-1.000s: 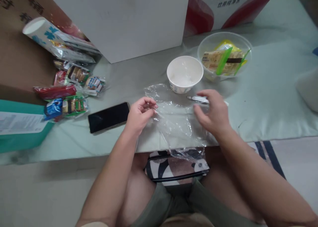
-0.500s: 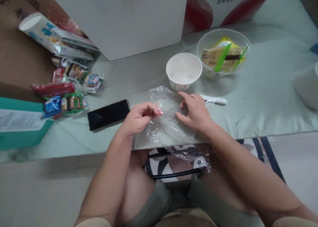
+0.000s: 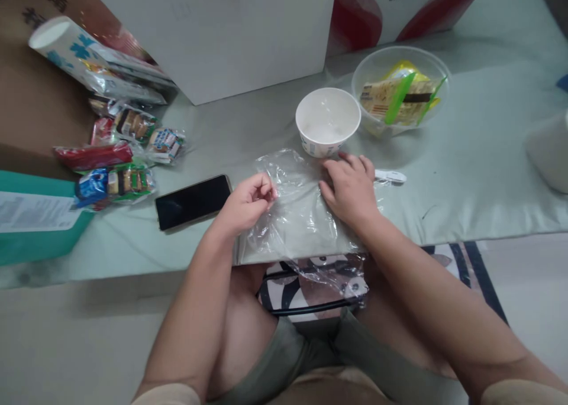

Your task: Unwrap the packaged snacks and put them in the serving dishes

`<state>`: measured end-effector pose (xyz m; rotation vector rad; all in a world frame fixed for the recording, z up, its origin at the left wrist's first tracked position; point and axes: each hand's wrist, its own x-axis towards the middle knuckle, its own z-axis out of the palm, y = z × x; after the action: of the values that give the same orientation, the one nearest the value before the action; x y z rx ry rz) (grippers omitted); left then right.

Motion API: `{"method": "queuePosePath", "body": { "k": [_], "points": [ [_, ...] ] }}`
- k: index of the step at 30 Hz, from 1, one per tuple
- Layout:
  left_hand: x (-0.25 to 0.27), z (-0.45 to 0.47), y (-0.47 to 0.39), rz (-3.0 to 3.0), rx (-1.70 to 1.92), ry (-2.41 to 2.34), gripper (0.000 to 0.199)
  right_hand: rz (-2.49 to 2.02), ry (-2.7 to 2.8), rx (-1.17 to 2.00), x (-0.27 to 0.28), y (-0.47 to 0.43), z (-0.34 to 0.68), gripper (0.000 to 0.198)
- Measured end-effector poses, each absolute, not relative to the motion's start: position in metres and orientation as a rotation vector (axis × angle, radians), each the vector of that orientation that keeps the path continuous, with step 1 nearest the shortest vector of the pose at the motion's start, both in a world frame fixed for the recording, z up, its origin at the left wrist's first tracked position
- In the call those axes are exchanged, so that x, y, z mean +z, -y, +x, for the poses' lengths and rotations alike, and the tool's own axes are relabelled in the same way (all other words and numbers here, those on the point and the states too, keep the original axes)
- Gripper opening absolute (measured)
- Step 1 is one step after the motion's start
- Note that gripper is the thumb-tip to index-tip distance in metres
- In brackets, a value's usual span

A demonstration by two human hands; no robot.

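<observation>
A crumpled sheet of clear plastic, perhaps a bag [image 3: 297,216], lies at the front of the table and hangs over its edge. At its left side the fingers of my left hand [image 3: 249,201] are curled and pinched on the film. On its right part rests my right hand [image 3: 350,187], palm down with fingers stretched out. Just beyond my right fingertips stands a white paper bowl [image 3: 328,121]. A white plastic utensil [image 3: 390,175] lies partly hidden behind my right hand.
A black phone [image 3: 193,202] lies left of my left hand. Wrapped snacks [image 3: 119,151] and a paper cup tube [image 3: 62,41] are farther left. A clear bowl [image 3: 437,91] holds packets at the back right. A white box [image 3: 222,38] and a red-white carton [image 3: 399,15] stand behind.
My left hand has moved slightly left, drawing the plastic's edge with it. My right hand has turned palm down and flattened onto the plastic, which is spread a little wider.
</observation>
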<state>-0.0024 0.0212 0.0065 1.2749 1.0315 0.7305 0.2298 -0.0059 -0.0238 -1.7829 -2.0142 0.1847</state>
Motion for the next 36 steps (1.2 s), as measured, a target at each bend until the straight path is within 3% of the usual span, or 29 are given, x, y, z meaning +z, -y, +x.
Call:
{"method": "queuePosePath", "body": {
  "k": [10,15,20,26,29,32,36],
  "points": [
    [0.005,-0.004,-0.023,1.388,0.795,-1.163,0.018,-1.744,1.840,0.322,-0.014,0.004,0.242,0.019],
    [-0.009,-0.009,-0.026,1.256,1.012,-1.210,0.040,-1.568,1.701,0.268,-0.022,0.005,0.242,0.012],
    [-0.014,-0.017,-0.032,1.329,0.979,-1.028,0.056,-1.338,1.675,0.111,-0.021,0.008,0.238,0.013],
    [0.000,-0.017,-0.036,1.558,0.905,-0.908,0.048,-1.282,1.797,0.051,-0.018,0.017,0.230,0.014],
    [0.002,-0.012,-0.035,1.584,1.014,-0.952,0.032,-1.299,1.816,0.084,-0.019,0.018,0.227,0.015],
    [-0.001,-0.008,-0.036,1.498,1.175,-1.007,0.021,-1.376,1.710,0.111,-0.020,0.017,0.233,0.029],
    [-0.002,-0.010,-0.042,1.207,1.319,-0.906,0.035,-1.503,1.550,0.292,-0.026,0.018,0.251,0.065]
  ]
}}
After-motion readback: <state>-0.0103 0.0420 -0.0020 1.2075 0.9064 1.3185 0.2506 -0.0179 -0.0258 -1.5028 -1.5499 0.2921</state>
